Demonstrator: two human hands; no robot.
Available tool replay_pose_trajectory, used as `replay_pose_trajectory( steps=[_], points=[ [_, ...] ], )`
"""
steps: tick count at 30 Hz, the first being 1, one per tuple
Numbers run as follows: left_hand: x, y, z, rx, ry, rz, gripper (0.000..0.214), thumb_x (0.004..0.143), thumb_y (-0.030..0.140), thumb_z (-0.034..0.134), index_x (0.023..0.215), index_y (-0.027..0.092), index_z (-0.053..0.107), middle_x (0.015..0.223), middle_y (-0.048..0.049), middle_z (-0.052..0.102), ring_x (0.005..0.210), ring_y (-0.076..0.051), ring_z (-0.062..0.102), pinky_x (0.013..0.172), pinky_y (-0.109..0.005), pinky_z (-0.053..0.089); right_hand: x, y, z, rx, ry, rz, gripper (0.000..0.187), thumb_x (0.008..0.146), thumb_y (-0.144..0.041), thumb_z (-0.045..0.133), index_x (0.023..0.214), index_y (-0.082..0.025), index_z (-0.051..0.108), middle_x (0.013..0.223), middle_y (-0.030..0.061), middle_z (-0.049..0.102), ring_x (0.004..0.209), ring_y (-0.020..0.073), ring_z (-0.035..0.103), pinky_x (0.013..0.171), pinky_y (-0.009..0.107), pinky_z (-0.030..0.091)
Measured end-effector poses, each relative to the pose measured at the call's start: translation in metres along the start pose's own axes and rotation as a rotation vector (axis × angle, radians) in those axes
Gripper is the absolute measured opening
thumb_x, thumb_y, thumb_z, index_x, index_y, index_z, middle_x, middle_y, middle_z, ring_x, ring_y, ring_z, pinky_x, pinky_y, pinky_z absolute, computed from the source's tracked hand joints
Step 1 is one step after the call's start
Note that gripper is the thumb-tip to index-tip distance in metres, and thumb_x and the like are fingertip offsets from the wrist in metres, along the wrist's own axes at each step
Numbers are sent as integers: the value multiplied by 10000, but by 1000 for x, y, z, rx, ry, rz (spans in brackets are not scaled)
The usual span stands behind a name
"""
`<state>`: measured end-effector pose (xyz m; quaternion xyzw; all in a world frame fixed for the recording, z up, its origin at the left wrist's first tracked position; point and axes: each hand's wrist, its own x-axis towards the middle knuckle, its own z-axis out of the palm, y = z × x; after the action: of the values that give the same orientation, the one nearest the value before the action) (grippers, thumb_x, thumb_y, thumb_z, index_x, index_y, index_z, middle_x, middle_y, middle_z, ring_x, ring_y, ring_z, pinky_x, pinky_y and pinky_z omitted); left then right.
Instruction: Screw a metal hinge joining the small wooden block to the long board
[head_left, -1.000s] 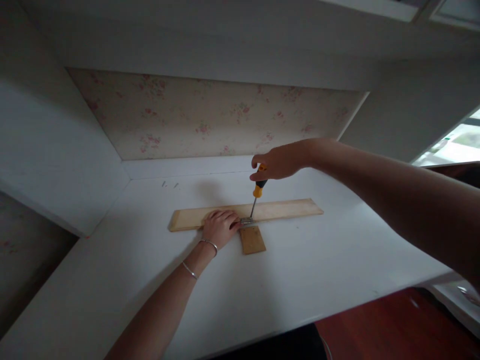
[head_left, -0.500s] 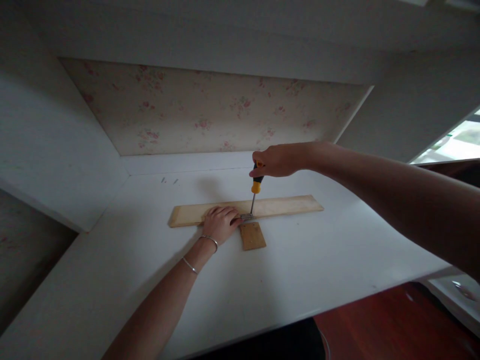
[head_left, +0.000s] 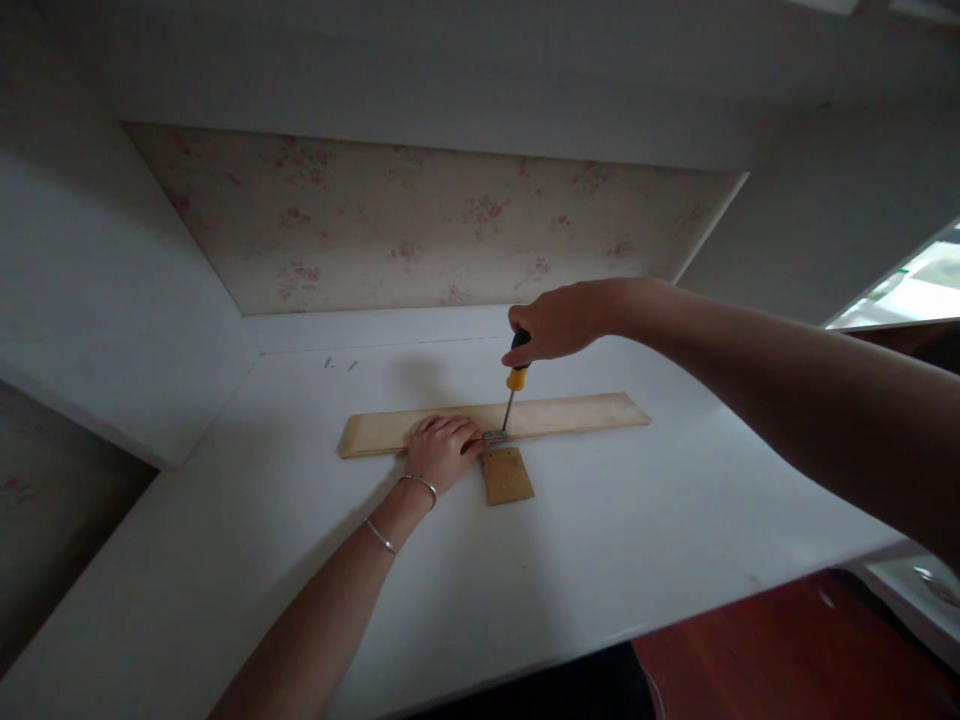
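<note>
A long pale wooden strip (head_left: 577, 412) lies across the white desk (head_left: 600, 540). A small brown wooden square (head_left: 507, 475) butts against its near edge, with a small metal hinge (head_left: 493, 438) where they meet. My left hand (head_left: 442, 448) rests on the strip just left of the hinge, fingers bent and pressing down, holding it still. My right hand (head_left: 551, 322) is closed round the black and orange handle of a screwdriver (head_left: 514, 382), which stands nearly upright with its tip on the hinge.
The desk sits in a white alcove with a floral wallpaper back (head_left: 420, 230) and white side walls. Two tiny screws (head_left: 339, 363) lie near the back left corner. Red-brown floor (head_left: 787, 650) shows past the desk's front edge; a window (head_left: 919, 285) is at right.
The screwdriver handle has turned a little in my right hand, and the view has shifted slightly. The left hand and the wooden pieces have stayed in place.
</note>
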<state>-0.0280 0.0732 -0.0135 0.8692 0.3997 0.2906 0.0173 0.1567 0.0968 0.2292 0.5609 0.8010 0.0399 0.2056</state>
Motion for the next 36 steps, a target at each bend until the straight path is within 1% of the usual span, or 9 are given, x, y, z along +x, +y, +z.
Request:
replay_pose_trajectory(
  steps=[3, 8, 12, 14, 17, 22, 27, 32, 36],
  points=[
    [0, 0, 0, -5, -3, 1, 164, 832, 353, 608, 936, 246, 677, 1067, -18, 685, 987, -204, 607, 918, -388, 405, -2, 0, -1, 53, 4, -110, 593, 757, -607, 523, 1193, -207, 552, 946, 85, 663, 765, 215, 602, 623, 306, 390],
    [-1, -1, 0, -1, 6, -3, 174, 841, 355, 595, 953, 251, 676, 1083, -11, 681, 995, -204, 603, 922, -387, 402, -4, 0, -2, -83, 4, 68, 687, 769, -730, 372, 981, -147, 667, 880, 147, 650, 823, 279, 598, 658, 353, 382],
    [0, -2, 1, -2, 3, 4, 178, 839, 353, 598, 962, 251, 677, 1088, -11, 680, 997, -201, 602, 930, -384, 396, -5, 2, 3, 102, -11, -80, 621, 763, -648, 486, 1194, -206, 552, 921, 84, 661, 738, 199, 597, 621, 299, 382],
    [0, -1, 1, -3, 2, 2, 179, 834, 351, 605, 963, 249, 676, 1086, -10, 680, 996, -203, 601, 934, -385, 392, -4, 3, 6, 69, 32, -52, 585, 782, -646, 451, 1110, -184, 599, 899, 103, 659, 738, 211, 599, 611, 307, 377],
    [0, 0, 0, -4, 2, -3, 176, 830, 348, 610, 961, 248, 671, 1082, -7, 681, 990, -202, 602, 924, -384, 397, -2, 4, 8, -53, 105, 64, 703, 782, -739, 319, 925, -143, 663, 871, 164, 649, 805, 283, 600, 631, 351, 377],
    [0, -1, 0, -10, -6, 7, 148, 827, 299, 613, 956, 248, 665, 1086, 1, 679, 1001, -196, 598, 918, -377, 402, -3, 3, 7, 142, 41, -117, 654, 740, -678, 489, 1178, -194, 543, 928, 96, 661, 728, 205, 595, 587, 296, 379],
    [1, -2, 1, -9, -11, 3, 149, 820, 289, 618, 954, 249, 670, 1080, -5, 680, 1004, -199, 597, 923, -379, 402, -4, 0, 6, -57, 127, 86, 704, 731, -765, 375, 940, -156, 660, 890, 163, 646, 818, 307, 600, 619, 357, 374],
    [0, -2, 0, -8, -10, -1, 148, 822, 295, 613, 951, 253, 672, 1084, -4, 679, 1009, -202, 594, 923, -382, 401, -6, 1, 4, 139, 45, -97, 628, 739, -650, 504, 1192, -216, 533, 916, 87, 656, 736, 211, 592, 584, 297, 363],
    [0, -1, 0, 1, -2, -4, 150, 821, 300, 615, 950, 252, 675, 1075, -2, 683, 998, -199, 596, 917, -383, 402, -3, 3, 5, -15, 62, 15, 574, 762, -669, 441, 983, -180, 646, 826, 121, 649, 745, 250, 589, 595, 327, 351]
  ],
)
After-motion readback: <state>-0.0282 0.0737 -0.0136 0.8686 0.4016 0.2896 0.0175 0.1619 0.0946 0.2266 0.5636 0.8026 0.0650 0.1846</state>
